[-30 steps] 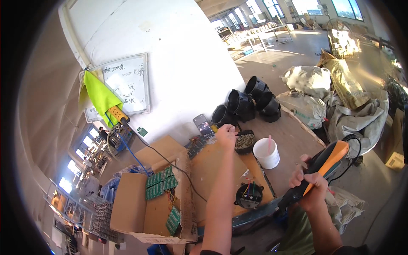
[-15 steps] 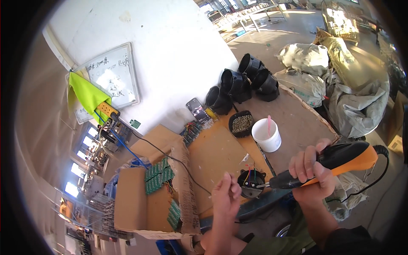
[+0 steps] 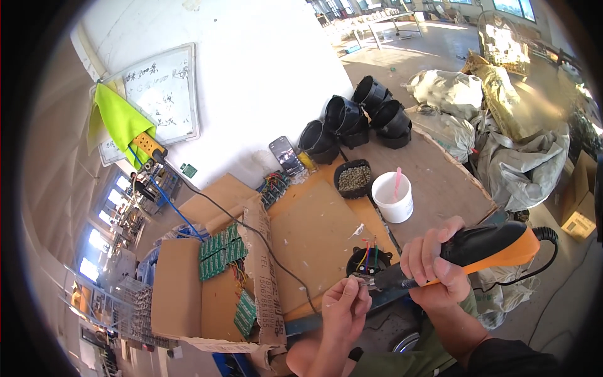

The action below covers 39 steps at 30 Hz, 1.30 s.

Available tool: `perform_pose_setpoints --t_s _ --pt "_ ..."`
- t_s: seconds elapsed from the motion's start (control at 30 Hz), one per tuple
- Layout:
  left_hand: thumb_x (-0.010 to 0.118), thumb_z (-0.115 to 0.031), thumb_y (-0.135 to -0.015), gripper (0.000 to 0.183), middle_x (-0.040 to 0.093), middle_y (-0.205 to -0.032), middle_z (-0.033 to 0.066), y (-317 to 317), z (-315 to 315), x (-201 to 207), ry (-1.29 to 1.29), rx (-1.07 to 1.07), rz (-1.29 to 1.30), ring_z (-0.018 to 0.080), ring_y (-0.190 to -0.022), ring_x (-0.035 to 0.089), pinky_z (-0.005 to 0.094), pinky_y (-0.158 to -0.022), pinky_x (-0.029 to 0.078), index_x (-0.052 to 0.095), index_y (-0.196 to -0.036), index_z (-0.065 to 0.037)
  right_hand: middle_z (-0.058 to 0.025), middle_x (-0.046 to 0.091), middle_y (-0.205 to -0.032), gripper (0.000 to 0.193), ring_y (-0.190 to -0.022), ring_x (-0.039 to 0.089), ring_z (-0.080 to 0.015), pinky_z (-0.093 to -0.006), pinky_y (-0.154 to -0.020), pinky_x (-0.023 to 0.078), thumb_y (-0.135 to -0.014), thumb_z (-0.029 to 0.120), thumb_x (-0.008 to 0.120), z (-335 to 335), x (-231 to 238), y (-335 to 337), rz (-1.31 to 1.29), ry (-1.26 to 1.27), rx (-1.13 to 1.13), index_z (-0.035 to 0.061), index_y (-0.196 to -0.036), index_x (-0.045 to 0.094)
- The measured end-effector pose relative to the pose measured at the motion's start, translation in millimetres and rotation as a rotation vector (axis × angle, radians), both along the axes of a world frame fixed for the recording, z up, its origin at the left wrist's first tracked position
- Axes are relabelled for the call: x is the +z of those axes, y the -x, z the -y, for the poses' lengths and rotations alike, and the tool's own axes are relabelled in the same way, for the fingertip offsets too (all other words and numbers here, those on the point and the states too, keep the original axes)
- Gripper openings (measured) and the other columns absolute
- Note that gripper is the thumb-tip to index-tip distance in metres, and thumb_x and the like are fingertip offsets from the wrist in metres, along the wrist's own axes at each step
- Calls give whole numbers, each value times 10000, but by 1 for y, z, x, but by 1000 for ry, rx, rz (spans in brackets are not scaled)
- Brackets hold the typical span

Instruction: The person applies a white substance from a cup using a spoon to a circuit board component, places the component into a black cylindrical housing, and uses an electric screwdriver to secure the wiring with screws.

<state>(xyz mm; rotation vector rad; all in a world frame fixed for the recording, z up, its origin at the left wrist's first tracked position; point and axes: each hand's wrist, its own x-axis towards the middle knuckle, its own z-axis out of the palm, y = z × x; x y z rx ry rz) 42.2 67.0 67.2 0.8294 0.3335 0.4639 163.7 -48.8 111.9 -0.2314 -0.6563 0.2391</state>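
My right hand (image 3: 436,267) is wrapped around an orange and black electric screwdriver (image 3: 493,242), whose tip points left. My left hand (image 3: 342,311) pinches thumb and fingers together right at that tip; whatever small piece is between them is too small to name. Just beyond the tip, at the table's near edge, sits a round black housing (image 3: 358,259) with coloured wires standing up from it. The screwdriver's nose and my fingers hide its near side.
A white bucket (image 3: 402,213) with a pink stick and a black tray of small metal parts (image 3: 353,191) stand behind. Several black cups (image 3: 345,122) sit farther back. At left, a cardboard box (image 3: 182,286) holds green circuit boards (image 3: 220,251); a black cable (image 3: 251,232) crosses it.
The screwdriver tip has come away from the housing, leftward and nearer to me. My left hand has moved to meet the tip. The view has shifted slightly.
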Motion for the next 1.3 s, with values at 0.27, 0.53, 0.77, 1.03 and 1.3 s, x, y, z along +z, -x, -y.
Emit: perform_pose_setpoints --t_s 0.27,0.53,0.77,1.03,1.3 --pt "597 -215 -1003 224 317 -567 -72 -4 -2 6 -34 132 -136 57 -479 266 226 -441 213 663 -908 -23 -14 467 -681 306 -584 483 -152 -306 -611 400 -874 104 618 -7 -9 6 37 -75 -11 114 -1119 433" --pt "845 -396 -740 776 393 -847 -20 5 -79 -12 -790 68 -235 98 -717 391 247 -628 368 501 -1352 -67 8 458 -690 312 -598 474 -139 -321 -642 409 -862 126 606 0 -7 -25 -25 -47 -47 125 -1134 454" --pt "999 -345 -470 1178 407 -1063 77 -11 -77 -36 -1301 -149 -416 213 -913 448 355 -801 437 375 -1419 -31 -4 482 -679 354 -577 496 -142 -303 -601 418 -846 90 656 -7 -44 -26 92 214 0 91 -1133 447" --pt "986 -284 -537 940 489 -1039 97 -22 -66 -57 -1386 16 -265 237 -940 537 361 -832 451 443 -1266 -43 -37 509 -624 378 -546 519 -159 -307 -544 441 -830 66 711 -16 -66 -24 254 574 -92 77 -1085 432" --pt "964 -250 -540 878 497 -1023 143 -19 -57 -55 -1451 50 -369 314 -910 551 388 -776 471 490 -1247 -35 -68 523 -654 364 -537 501 -156 -307 -537 446 -796 8 651 -29 -78 -28 281 621 -98 42 -1073 417"
